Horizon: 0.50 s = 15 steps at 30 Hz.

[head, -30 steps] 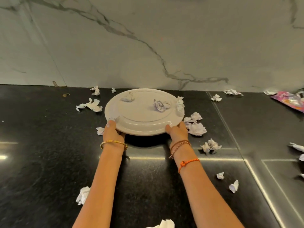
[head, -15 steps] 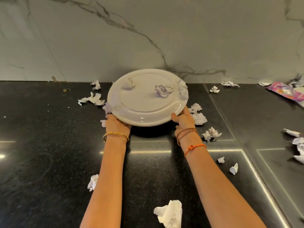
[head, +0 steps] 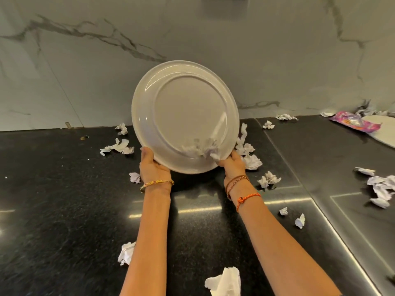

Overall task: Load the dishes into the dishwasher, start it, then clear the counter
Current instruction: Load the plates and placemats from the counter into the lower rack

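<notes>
I hold a large white plate (head: 183, 107) up off the black counter (head: 64, 199), tilted steeply so its face is toward me. My left hand (head: 152, 165) grips the lower left rim and my right hand (head: 232, 164) grips the lower right rim. Crumpled paper scraps (head: 201, 148) sit blurred at the plate's lower edge, by my right thumb.
Crumpled paper bits lie scattered over the counter, such as the paper ball (head: 252, 161) right of the plate and the paper wad (head: 224, 282) near me. A pink wrapper (head: 354, 121) rests on a white dish (head: 382, 133) at the far right. A marble wall (head: 85, 71) backs the counter.
The plate has risen from nearly flat on the counter to steeply tilted toward me. The paper scraps on it have slid down to its lower edge.
</notes>
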### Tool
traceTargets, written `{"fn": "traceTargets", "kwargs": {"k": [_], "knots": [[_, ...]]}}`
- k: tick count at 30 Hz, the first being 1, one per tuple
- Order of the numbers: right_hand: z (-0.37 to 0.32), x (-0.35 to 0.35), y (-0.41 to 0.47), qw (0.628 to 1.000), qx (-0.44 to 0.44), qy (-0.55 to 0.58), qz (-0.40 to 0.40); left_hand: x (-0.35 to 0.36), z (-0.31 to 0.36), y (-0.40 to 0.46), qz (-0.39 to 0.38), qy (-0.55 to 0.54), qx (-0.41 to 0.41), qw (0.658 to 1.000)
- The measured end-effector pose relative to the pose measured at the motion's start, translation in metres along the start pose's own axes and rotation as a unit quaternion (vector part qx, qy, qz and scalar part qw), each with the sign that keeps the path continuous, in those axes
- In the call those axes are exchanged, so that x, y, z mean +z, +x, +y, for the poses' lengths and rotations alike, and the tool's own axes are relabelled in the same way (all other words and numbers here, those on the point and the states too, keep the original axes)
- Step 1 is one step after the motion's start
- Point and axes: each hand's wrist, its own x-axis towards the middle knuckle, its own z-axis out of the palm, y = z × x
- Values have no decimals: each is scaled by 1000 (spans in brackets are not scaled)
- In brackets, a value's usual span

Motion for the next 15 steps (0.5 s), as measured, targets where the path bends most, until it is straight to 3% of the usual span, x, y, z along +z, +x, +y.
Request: {"fn": "traceTargets", "kwargs": {"k": [2,5,7,9,11,13,15], "knots": [[0,-1,2,999,45,16,9,7,-3,-4,11,63,33,997],[-7,-5,5,994,91,50,28,28,-5,-13,5,63,56,996],[-11,-10,0,995,63,-43,60,41,-5,-19,-3,76,59,995],[-10,-24,-5,955,-79,-241,155,51,-8,-24,-19,77,61,995],[-16,-39,-14,864,-284,-340,240,59,-10,-31,-31,81,59,994],[-28,-51,-19,817,-390,-320,281,69,-15,-39,-25,88,45,995],[-48,-66,-21,825,-406,-271,284,76,-22,-43,-12,94,14,995]]}}
